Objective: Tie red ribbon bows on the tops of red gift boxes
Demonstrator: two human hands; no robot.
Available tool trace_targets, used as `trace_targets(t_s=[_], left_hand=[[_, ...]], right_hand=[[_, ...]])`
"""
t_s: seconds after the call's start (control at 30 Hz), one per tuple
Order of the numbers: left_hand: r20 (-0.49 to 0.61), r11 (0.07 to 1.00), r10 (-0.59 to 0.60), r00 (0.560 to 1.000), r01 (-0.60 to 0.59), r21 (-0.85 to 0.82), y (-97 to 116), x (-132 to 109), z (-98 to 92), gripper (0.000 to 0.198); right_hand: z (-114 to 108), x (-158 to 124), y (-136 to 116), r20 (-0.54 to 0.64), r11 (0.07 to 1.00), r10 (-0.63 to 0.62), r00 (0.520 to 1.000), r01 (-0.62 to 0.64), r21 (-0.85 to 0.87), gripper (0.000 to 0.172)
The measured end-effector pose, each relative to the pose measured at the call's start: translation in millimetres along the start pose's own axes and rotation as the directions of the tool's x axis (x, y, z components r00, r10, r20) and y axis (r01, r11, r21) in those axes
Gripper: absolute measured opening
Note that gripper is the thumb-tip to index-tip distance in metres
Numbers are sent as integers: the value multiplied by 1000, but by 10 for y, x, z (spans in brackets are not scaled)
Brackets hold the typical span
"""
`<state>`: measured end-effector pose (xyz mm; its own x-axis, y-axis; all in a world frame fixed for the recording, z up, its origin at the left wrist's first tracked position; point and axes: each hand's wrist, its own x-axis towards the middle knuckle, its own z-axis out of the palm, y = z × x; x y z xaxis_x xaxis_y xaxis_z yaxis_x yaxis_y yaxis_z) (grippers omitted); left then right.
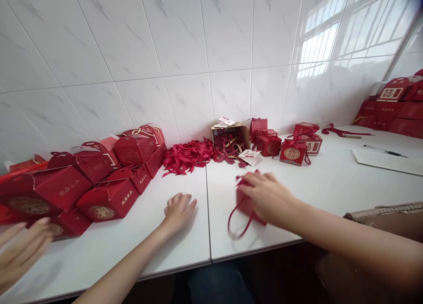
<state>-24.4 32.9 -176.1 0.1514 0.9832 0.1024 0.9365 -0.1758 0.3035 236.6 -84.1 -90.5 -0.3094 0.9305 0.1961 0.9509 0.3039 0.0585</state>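
Observation:
A small red gift box [246, 202] stands near the front of the white table. My right hand [269, 196] is closed over its top, and both are a little blurred. A red ribbon loop [231, 229] hangs from the box and lies towards the table's edge. My left hand [178, 211] rests on the tabletop left of the seam, palm down, fingers loosely apart and holding nothing. Beyond it lies a heap of loose red ribbons [188, 156]. Three small red boxes or more stand behind my right hand, among them a ribbon-tied box [292, 153] with a gold round emblem.
Another person's hand [24, 253] reaches in at the left, beside stacked red boxes [112, 198]. A cardboard box [246, 134] of ribbon pieces and tags stands by the wall. A pen [386, 151], paper [390, 163] and more stacked boxes [396, 110] are right.

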Motion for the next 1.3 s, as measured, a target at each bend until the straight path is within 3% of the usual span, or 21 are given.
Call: trace_targets(t_s=[0.07,0.13,0.27,0.4,0.5,0.57,0.67,0.77,0.8,0.87,0.93,1.0,1.07,1.1,1.17,1.2,1.27,1.3], left_hand=[[-26,999,-18,999,19,42,-35,272,78,47],[-61,997,-18,998,23,74,-50,541,111,55],[-111,995,-19,994,30,97,-56,966,110,61],[-106,996,5,994,4,87,-90,1074,88,45],[-125,997,40,991,-31,69,-77,927,58,33],[-136,997,72,988,-66,45,7,740,37,28],[-106,981,190,976,-193,-23,266,319,2,20],[-33,909,387,921,-387,-152,592,-244,-67,20],[-76,813,508,858,-506,-288,691,-434,-106,21],[-288,626,608,740,-670,-399,848,-752,-212,19],[-451,560,594,666,-745,-363,922,-925,-346,20],[-520,588,563,643,-753,-294,875,-927,-494,22],[-554,674,534,639,-717,-178,675,-789,-653,25],[-581,736,509,636,-671,-90,518,-686,-740,27],[-665,838,471,579,-529,133,116,-458,-936,29],[-698,889,433,571,-396,228,-112,-350,-1043,33],[-765,969,209,609,-25,245,-569,-176,-1252,48],[-728,968,65,683,132,211,-778,-116,-1339,55]], right_hand=[[96,32,109,-28,948,251,968,-252,-197,48],[170,34,159,33,915,321,946,-301,-268,63],[184,-13,59,297,984,163,941,-131,-125,66],[144,-62,-48,394,997,80,915,-80,-16,65],[166,-77,-42,404,995,89,911,-100,6,66],[206,-68,-34,329,993,114,937,-120,-2,65],[259,-38,-48,118,991,116,986,-122,47,65],[249,-17,-89,-6,951,-4,1000,6,310,72],[229,-17,-106,-27,897,-49,998,56,438,75],[171,-24,-148,-57,698,-107,993,116,707,76],[107,-34,-190,-30,402,-131,991,81,912,66],[55,-43,-218,55,117,-156,986,-37,992,48],[17,-47,-222,138,-35,-173,975,-146,989,35],[0,-46,-214,161,-60,-163,973,-173,983,34],[-36,-39,-186,176,-62,-134,975,-186,981,37],[-59,-33,-170,179,-58,-120,976,-187,981,39],[-111,-22,-142,191,-55,-88,978,-196,979,38],[-137,-18,-131,202,-52,-69,977,-206,977,37]])
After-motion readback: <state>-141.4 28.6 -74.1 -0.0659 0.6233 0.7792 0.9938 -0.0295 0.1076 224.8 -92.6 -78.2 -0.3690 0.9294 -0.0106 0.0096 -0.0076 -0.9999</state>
